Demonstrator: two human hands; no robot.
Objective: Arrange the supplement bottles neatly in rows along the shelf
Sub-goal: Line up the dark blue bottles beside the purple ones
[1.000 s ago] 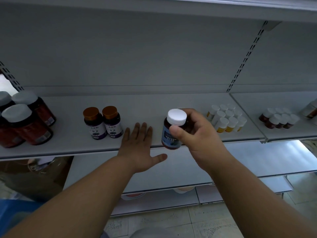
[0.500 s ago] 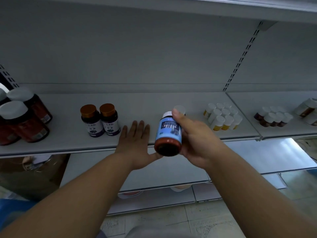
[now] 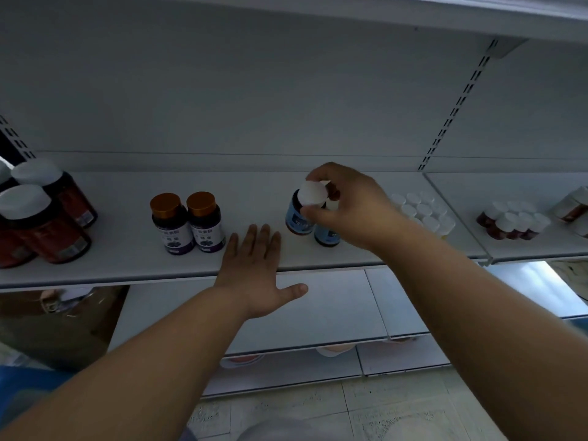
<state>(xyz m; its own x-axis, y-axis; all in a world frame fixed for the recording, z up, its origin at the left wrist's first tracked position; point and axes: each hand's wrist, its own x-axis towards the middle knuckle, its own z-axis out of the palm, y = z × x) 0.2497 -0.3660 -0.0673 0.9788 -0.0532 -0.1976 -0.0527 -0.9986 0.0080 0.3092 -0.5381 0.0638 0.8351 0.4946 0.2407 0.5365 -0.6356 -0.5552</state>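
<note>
A long pale grey metal shelf ran across a grey back panel, with a slotted upright rising behind its right end. The right hand pinched the white cap of a dark blue-labelled supplement bottle, tilted near the shelf's middle; whether its base touched the shelf could not be told. Just right of it, a 2nd blue-labelled bottle stood partly hidden under that hand. The left hand lay flat, fingers straight, on the shelf's front edge. Left of it stood 2 dark bottles with bronze caps. Below the shelf, pale floor tiles showed.
</note>
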